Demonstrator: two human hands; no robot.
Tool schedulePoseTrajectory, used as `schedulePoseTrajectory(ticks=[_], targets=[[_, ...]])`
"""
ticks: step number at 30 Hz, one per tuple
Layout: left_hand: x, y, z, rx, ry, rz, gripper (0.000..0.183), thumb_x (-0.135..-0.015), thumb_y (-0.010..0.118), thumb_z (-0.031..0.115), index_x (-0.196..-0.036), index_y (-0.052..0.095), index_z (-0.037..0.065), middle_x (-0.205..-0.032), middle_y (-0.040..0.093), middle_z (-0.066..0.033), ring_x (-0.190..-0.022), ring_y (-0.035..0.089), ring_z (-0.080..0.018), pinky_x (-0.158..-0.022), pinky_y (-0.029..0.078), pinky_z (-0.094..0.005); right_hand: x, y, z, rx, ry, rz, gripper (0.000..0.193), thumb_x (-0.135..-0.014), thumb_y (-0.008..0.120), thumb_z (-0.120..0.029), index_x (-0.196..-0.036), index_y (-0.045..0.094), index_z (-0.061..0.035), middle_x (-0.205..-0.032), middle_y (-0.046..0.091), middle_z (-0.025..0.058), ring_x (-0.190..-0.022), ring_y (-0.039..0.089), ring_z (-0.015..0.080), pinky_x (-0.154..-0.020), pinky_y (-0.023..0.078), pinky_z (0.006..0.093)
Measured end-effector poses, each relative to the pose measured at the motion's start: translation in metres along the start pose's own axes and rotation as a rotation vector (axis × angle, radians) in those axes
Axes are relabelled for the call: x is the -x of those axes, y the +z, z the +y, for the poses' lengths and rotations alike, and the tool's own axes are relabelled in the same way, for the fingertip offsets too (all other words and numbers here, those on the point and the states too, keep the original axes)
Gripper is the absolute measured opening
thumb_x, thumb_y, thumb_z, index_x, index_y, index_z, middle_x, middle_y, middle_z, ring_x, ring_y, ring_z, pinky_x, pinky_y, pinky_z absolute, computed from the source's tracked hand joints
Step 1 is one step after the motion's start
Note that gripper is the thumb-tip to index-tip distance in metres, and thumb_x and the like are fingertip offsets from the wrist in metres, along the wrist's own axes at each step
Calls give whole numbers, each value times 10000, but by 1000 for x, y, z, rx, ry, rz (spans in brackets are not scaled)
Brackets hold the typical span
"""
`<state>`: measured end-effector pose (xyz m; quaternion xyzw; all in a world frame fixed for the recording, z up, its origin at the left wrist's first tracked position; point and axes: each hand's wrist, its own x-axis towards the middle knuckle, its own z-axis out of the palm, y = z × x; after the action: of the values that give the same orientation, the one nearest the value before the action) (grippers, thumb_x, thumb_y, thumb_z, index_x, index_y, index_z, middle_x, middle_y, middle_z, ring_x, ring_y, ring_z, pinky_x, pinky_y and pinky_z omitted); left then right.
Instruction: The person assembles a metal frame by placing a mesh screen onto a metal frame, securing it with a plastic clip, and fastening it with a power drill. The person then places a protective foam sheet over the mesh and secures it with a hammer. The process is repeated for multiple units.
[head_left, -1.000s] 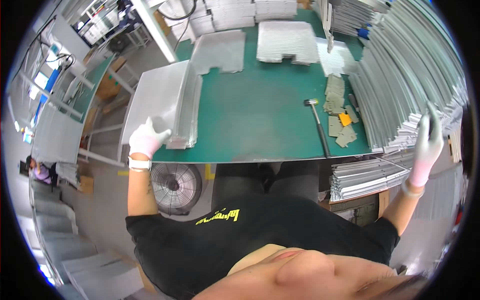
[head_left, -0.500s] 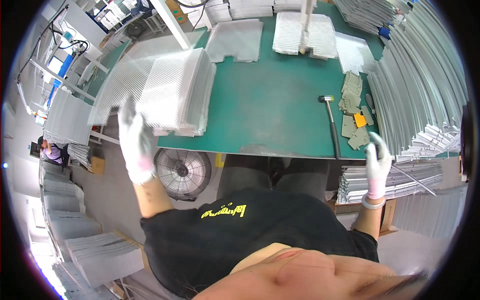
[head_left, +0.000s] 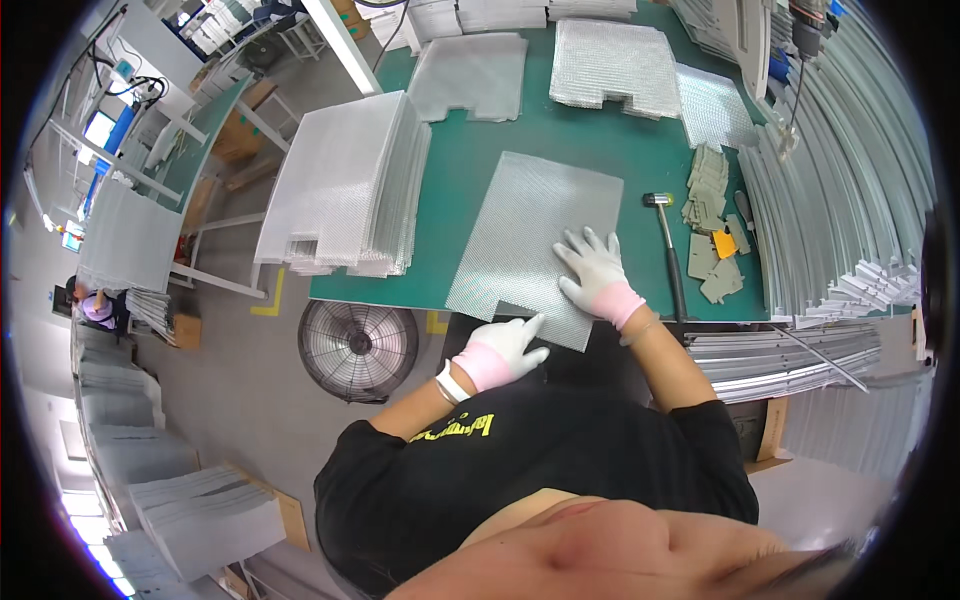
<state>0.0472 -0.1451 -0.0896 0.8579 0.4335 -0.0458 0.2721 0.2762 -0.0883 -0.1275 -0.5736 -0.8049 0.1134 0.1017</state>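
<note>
A silvery perforated mesh sheet [head_left: 530,230] with a notch in its near edge lies tilted on the green table [head_left: 460,180], one near corner reaching past the front edge. My right hand [head_left: 598,275], in a white glove with a pink cuff, is open, its spread fingers flat on the sheet's right part. Gloved alike, my left hand [head_left: 502,353] is open beside the notch, forefinger stretched and thumb apart; whether it touches the sheet's edge I cannot tell. To the left stands a thick stack of similar notched sheets [head_left: 335,175].
Right of the sheet lies a mallet [head_left: 668,255], then grey-green flat pieces [head_left: 705,200] and an orange piece [head_left: 724,244]. More mesh sheets [head_left: 612,65] lie at the back. Tall stacked panels [head_left: 840,180] border the right side. A floor fan [head_left: 358,345] stands below the table.
A mesh sheet, blurred above the left stack earlier, now lies before me on the table. Both hands have come inward to it. A hanging tool at the back has swung right.
</note>
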Motion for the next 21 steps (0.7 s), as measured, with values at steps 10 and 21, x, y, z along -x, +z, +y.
schedulePoseTrajectory(ticks=[10,21], targets=[[-80,-33,-125,-261,-104,452,781,-894,586,516,-1494,394,53,-1589,328,-150,-1478,269,-354,-1216,129,-541,-152,-28,7,-32,-52,140,483,-874,583,-320,-1292,621,-81,-1372,563,171,-1345,465,361,-1160,254,584],[-90,-40,-131,-173,-84,445,794,-877,586,542,-1483,414,58,-1570,354,-157,-1468,288,-360,-1204,145,-546,-376,16,16,-104,658,192,566,-884,576,-382,-1393,517,-141,-1479,442,164,-1394,406,310,-1152,270,564]])
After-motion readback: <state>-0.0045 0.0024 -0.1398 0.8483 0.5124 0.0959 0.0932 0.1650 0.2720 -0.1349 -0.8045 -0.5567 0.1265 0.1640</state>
